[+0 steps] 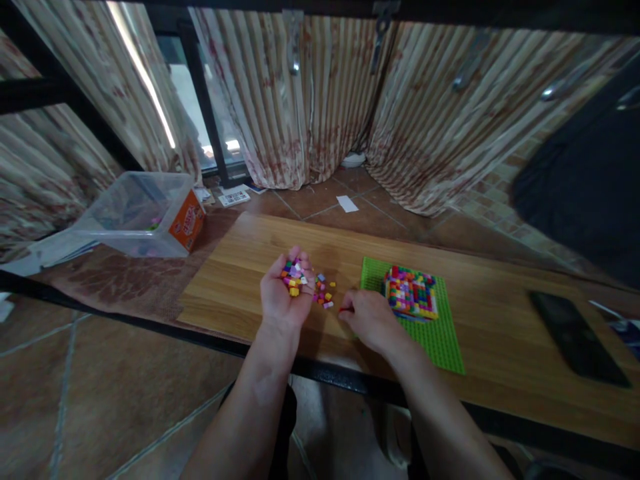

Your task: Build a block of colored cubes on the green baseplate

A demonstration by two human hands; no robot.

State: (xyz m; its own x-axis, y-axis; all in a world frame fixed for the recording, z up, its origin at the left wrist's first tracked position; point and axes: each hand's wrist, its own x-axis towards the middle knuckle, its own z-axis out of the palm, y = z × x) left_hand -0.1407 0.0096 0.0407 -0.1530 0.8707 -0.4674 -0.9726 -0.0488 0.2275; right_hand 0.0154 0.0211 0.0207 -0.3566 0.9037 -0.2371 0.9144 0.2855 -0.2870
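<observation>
My left hand (283,297) is turned palm up and cupped, holding a small heap of coloured toy bricks (294,275). Several loose bricks (323,293) lie on the wooden board just right of that palm. My right hand (369,319) pinches a small red brick (344,309) between thumb and fingertips, over the wood near the baseplate's left edge. A multicoloured brick structure (411,293) sits on the green baseplate (443,347), beyond the right hand. The knuckles partly hide the baseplate's left side.
A clear plastic bin (135,233) with an orange label and a few pieces inside stands left of the wooden board (230,267). A black phone-like slab (577,337) lies at the right. Curtains (330,100) hang behind, and a dark rail (350,379) runs along the front edge.
</observation>
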